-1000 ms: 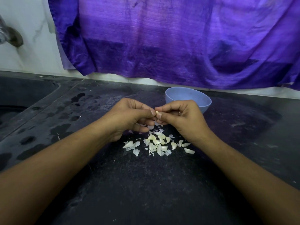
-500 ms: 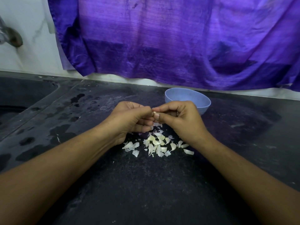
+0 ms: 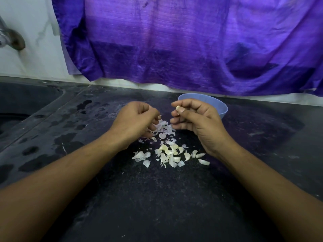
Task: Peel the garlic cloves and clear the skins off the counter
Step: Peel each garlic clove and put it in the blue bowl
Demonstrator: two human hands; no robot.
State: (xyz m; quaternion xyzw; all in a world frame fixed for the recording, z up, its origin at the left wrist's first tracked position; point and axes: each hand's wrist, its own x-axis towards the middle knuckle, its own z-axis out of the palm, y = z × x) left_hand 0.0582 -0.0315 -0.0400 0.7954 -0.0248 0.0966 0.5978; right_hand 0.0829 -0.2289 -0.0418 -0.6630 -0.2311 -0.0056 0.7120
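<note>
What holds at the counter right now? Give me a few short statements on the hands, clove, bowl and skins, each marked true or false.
1. The right hand pinches a garlic clove in its fingers. True.
2. The left hand touches the right hand. False: a gap shows between them.
3. The blue bowl stands behind the right hand. True.
4. The counter is cleared of skins. False: skins lie scattered on it between the forearms.
5. A green cloth hangs behind the counter. False: the cloth is purple.
</note>
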